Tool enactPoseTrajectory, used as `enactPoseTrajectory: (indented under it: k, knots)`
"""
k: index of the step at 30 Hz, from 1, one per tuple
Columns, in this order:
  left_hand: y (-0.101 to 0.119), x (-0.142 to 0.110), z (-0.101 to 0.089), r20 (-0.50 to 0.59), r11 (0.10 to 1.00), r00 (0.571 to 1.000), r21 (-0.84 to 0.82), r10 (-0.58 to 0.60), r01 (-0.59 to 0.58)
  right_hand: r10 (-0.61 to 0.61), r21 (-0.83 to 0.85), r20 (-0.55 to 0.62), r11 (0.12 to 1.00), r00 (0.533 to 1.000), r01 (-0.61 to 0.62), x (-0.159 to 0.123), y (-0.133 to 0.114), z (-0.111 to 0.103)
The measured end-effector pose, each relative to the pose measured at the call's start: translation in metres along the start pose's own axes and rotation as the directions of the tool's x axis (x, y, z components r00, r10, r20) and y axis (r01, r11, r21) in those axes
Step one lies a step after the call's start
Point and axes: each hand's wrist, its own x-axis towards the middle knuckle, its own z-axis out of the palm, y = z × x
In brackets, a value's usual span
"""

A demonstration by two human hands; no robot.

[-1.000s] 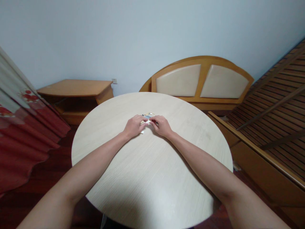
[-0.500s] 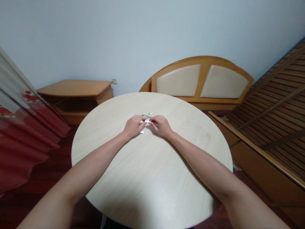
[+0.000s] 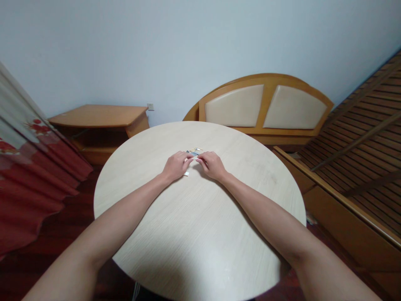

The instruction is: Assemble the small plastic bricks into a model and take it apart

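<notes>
Over the middle of the table, my left hand [image 3: 175,164] and my right hand [image 3: 213,164] face each other, thumbs and fingertips pinched. Between them they hold a small, thin white piece [image 3: 194,158], one end in each hand. Its kind is too small to tell, and my fingers cover both ends. Just beyond my fingertips lie small flat items in blue and yellow [image 3: 194,152], partly hidden by the hands. A little white rectangular piece [image 3: 186,174] rests on the tabletop by the heel of my left hand.
The round, pale wood-grain table [image 3: 194,225] stands under my arms. Behind it are a wooden cabinet [image 3: 103,115] at left and a bed headboard [image 3: 266,104] at right. A red and white curtain [image 3: 34,175] hangs at far left; a slatted wooden panel [image 3: 363,138] leans at right.
The white piece has tilted between my fingers, from showing its dark-marked face to nearly edge-on. Both hands stay in almost the same place.
</notes>
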Motion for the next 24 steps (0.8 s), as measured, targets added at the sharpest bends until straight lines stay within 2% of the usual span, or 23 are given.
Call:
enactPoseTrajectory:
  k: [7, 24]
  knots:
    - [-0.0014, -0.001, -0.0006, 0.004, 0.999, 1.0, -0.03, 0.03, -0.03, 0.045, 0.014, 0.004, 0.999, 0.999, -0.045, -0.0007, -0.0002, 0.0008]
    - [0.0005, -0.0006, -0.0017, 0.007, 0.999, 1.0, -0.017, 0.029, -0.029, 0.016, 0.017, 0.023, 1.0, 1.0, -0.016, -0.0004, 0.001, 0.0005]
